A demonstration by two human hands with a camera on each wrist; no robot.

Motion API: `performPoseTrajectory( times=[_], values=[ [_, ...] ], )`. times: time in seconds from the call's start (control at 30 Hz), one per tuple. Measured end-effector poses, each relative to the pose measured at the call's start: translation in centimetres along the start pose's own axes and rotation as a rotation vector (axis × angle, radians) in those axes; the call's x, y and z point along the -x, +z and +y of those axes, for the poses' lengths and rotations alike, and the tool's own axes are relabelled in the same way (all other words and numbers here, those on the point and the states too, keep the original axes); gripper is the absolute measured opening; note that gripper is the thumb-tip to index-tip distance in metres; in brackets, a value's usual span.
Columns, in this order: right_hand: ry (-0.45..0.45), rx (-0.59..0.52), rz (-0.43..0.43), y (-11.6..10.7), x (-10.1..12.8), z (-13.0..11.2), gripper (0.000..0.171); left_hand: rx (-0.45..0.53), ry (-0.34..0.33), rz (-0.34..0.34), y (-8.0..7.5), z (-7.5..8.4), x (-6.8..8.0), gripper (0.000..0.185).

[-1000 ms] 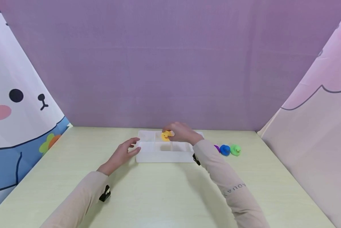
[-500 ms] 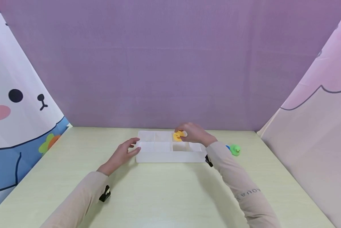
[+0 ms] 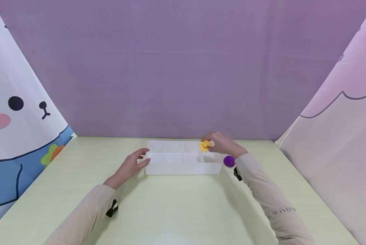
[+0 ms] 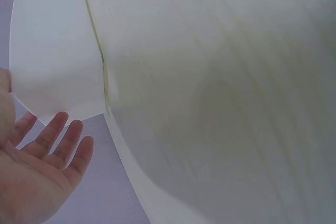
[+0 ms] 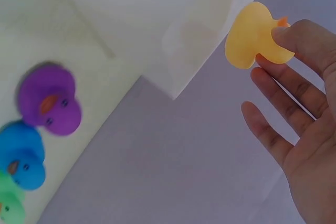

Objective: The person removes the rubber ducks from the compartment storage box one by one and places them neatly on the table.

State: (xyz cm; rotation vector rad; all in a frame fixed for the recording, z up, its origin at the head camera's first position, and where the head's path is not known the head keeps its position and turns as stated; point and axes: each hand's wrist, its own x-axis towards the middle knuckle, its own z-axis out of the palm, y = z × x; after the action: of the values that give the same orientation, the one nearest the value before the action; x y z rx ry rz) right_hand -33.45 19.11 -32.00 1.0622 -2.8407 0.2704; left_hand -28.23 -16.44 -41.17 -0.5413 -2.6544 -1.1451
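Over the back right compartment of a white divided box [image 3: 183, 168], my right hand [image 3: 221, 143] pinches a yellow rubber duck [image 3: 205, 146] between thumb and fingers. The right wrist view shows the yellow duck [image 5: 252, 35] held at the thumb tip, with the other fingers spread apart. My left hand [image 3: 130, 167] is at the box's left end, thumb and fingers spread around its corner. In the left wrist view its fingers [image 4: 55, 129] lie by the box end, loosely extended. Whether they touch the box I cannot tell.
A purple duck [image 3: 229, 161] stands on the table just right of the box. Beside it in the right wrist view are a blue duck [image 5: 22, 156] and a green duck [image 5: 9, 200]; my right sleeve [image 3: 262, 183] hides them from the head view. A purple cloth wall [image 3: 183, 68] rises behind the table.
My right hand has moved to the right along the box's back row, carrying the yellow duck. Its sleeve now covers the blue and green ducks and uncovers the purple one. My left hand has stayed put.
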Motion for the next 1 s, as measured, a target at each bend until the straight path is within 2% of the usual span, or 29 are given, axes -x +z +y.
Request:
performPoseTrajectory(
  times=[0.5,0.7,1.0],
  values=[
    [0.118,0.003,-0.015,-1.1,3.3,2.8,0.031,0.013,-0.011,-0.013,0.0,-0.1,-0.1,0.045],
    [0.126,-0.013,0.004,-1.3,4.8,4.3,0.031,0.022,-0.012,-0.020,0.0,-0.1,0.0,0.046],
    [0.092,-0.003,0.048,-1.4,7.1,6.5,0.028,0.014,-0.001,-0.010,0.0,-0.1,-0.1,0.045]
  ],
)
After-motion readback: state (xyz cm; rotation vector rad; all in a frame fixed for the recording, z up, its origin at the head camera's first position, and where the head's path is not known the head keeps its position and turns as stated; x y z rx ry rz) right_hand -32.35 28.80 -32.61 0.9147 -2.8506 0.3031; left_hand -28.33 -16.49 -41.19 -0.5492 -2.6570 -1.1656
